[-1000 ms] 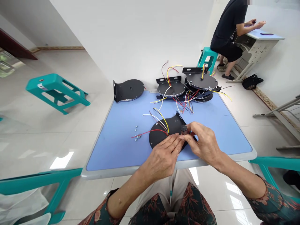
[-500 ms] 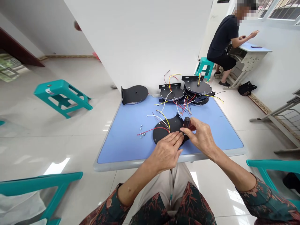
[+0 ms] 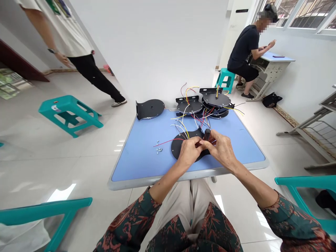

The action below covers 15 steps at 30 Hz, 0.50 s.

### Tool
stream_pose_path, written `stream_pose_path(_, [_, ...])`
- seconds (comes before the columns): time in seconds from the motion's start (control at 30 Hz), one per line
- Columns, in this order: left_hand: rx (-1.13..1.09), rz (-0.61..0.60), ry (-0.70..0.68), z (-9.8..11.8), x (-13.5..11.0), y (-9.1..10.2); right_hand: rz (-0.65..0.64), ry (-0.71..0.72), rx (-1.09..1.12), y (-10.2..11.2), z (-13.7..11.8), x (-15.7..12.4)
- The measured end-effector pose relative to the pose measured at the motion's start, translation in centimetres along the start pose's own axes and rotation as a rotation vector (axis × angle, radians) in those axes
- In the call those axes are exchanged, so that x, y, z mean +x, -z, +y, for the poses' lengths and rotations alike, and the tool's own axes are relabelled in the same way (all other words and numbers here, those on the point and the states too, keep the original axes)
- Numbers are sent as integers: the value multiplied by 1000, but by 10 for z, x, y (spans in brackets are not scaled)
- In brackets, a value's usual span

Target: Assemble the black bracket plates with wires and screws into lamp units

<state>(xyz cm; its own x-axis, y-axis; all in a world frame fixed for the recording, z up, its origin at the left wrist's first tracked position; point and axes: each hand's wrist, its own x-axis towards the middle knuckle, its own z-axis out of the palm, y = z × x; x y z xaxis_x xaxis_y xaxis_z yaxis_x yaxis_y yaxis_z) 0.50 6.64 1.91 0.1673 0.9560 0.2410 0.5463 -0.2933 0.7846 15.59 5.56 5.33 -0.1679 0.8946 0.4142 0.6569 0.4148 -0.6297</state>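
Note:
A black round plate (image 3: 176, 148) with a raised bracket edge lies near the front of the blue table, with red, white and yellow wires (image 3: 187, 132) rising from it. Over its right side my right hand (image 3: 223, 148) is closed round a screwdriver (image 3: 207, 134), its dark handle end upward. My left hand (image 3: 189, 150) is closed with thumb and fingers pinched beside the screwdriver, against my right fingertips; what it pinches is hidden. Several small silver screws (image 3: 159, 150) lie left of the plate.
Another black plate (image 3: 152, 108) stands at the table's back left. Stacked plates with wires (image 3: 189, 105) fill the back right, against the white wall. A person (image 3: 86, 63) stands at the left near a green stool (image 3: 65, 105); another person (image 3: 244, 52) sits at a desk.
My left hand has gone from lying flat on the plate to pinching beside the screwdriver. A person has come into view at the left.

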Motion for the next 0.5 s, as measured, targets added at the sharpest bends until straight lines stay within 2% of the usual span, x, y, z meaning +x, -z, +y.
stream_pose_path(0.3, [-136, -72, -17, -9, 3, -2, -29, -23, 44, 3, 4, 3])
stream_pose_path(0.37, [-167, -79, -18, -10, 3, -3, -48, 28, 75, 11, 2, 6])
stream_pose_path(0.5, [-226, -82, -5, -13, 5, -6, -86, 249, 73, 29, -6, 21])
